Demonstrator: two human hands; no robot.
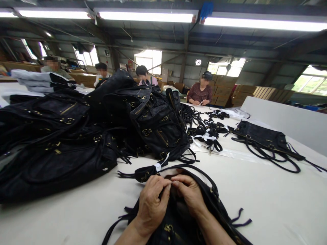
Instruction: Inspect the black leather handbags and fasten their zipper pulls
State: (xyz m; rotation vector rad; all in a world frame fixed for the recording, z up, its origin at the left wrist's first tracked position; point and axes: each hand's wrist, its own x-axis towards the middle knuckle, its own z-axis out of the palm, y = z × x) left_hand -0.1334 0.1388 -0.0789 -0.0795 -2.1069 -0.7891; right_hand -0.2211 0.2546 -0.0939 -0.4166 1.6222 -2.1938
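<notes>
A: Anyone make out what's pinched there? Left hand (152, 200) and right hand (189, 194) have their fingertips together at the mouth of the black bag (176, 219), but whatever's between them is hidden. Bag's near end is cut off too.

B: Nope, can't tell either. Bag's on the white table (270, 200), right in front of the person. My count: two hands, one second bag (263, 134) far right, four co-workers (200, 93). The bag heap (158, 126) overlaps too much to count.

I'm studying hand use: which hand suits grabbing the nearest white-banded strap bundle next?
Probably the left hand: the strap bundle lies just beyond it; the right hand sits farther off, over the bag.
</notes>
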